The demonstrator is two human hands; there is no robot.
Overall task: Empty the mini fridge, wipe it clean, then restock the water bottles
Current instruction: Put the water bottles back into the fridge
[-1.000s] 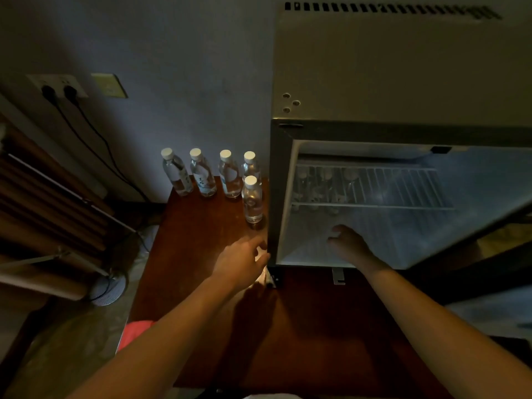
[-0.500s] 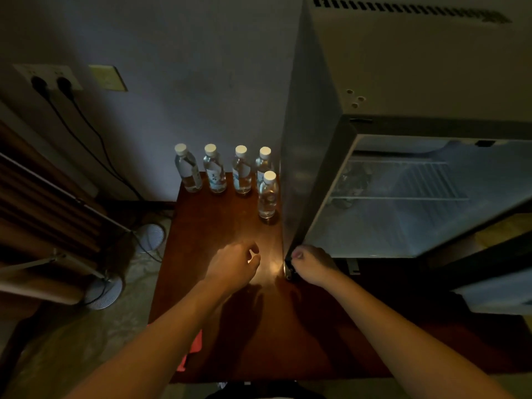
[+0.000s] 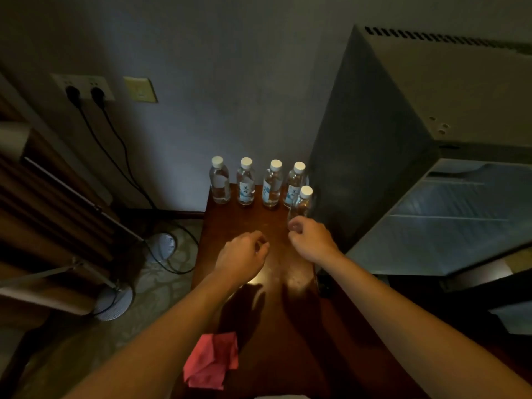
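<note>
Five white-capped water bottles (image 3: 272,184) stand upright beside the open, seemingly empty mini fridge (image 3: 449,197).

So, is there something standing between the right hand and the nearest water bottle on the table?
Nothing visible does. The right hand is just in front of the nearest bottle, which stands alone ahead of the row of four. The left hand is off to the side, and the red cloth lies near the table's front edge.
</note>
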